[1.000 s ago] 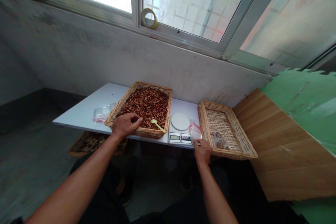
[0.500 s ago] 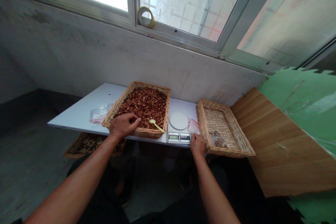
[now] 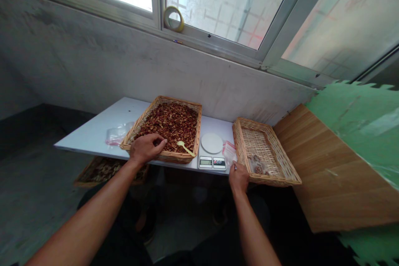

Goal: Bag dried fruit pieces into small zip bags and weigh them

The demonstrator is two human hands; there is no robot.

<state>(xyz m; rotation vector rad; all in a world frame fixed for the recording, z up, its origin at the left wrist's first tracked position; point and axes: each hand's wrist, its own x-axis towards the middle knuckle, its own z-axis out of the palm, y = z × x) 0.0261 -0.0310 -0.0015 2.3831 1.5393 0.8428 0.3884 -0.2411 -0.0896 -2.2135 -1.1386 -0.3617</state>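
Observation:
My left hand point(image 3: 145, 148) rests over the near left rim of a wicker basket point(image 3: 200, 118) filled with brown nut pieces point(image 3: 174, 122). Its fingers bend loosely, the thumb lies apart from them, and nothing shows in its grasp. On the nuts lies a pale yellow spoon point(image 3: 184, 147), handle over the near right rim. My right hand point(image 3: 239, 178) is closed at the table's front edge, beside clear plastic bags point(image 3: 230, 152) with red strips. A small dark bit shows at its fingertips, too small to name. Left of that hand sits a white kitchen scale point(image 3: 212, 144) with its plate bare.
A second wicker basket point(image 3: 274, 145) stands at right, holding small filled bags point(image 3: 258, 165). More plastic bags point(image 3: 116, 135) lie on the white table point(image 3: 93, 126) at left. Another basket point(image 3: 102, 170) is below the table. A tape roll point(image 3: 173, 19) sits on the window sill.
My right hand has moved slightly right and toward me, away from the scale, uncovering more of the plastic bags. My left hand stays at the basket rim.

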